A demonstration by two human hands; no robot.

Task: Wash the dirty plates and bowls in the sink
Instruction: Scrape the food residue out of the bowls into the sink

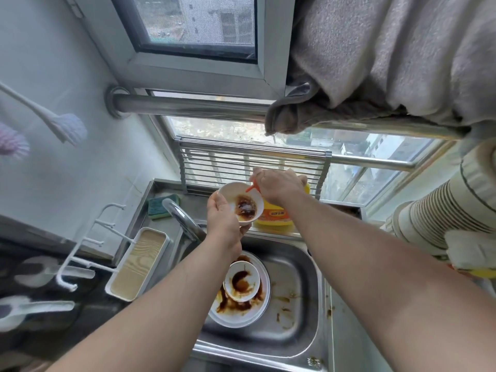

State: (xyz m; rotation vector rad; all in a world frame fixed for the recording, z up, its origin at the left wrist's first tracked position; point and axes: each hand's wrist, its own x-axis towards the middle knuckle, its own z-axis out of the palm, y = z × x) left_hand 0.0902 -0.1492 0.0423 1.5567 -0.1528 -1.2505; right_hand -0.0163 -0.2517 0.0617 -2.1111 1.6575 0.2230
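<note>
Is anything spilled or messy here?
Yes. Brown sauce is smeared on the plate and the bowl stacked in the sink, with splashes on the sink floor and right rim. The bowl in the left hand is dirty too.

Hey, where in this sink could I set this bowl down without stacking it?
The bare steel on the basin's right half, between the stacked plate and the sink's right wall, is free apart from sauce smears. The left half is crowded: a second dirty bowl sits on that plate, with the faucet just behind.
</note>
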